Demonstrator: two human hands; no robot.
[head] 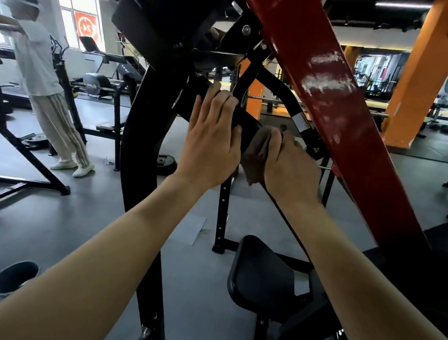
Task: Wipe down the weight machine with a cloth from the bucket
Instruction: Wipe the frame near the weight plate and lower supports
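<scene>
- The cloth (257,157) is sitting bunched on the weight machine's black bar (248,121).
- The right hand (289,164) is curling its grip around the cloth; the left hand (211,139) is clasping the bar just beside it.
- Firm, even pressure along the bar is probably going to clean best.

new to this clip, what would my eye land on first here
Dead centre, two bare arms reach up: the left hand grips a black bar while the right hand holds a brownish cloth against it. A red beam with whitish smears slants across the upper right, and a dark bucket stands on the floor at lower left.
</scene>
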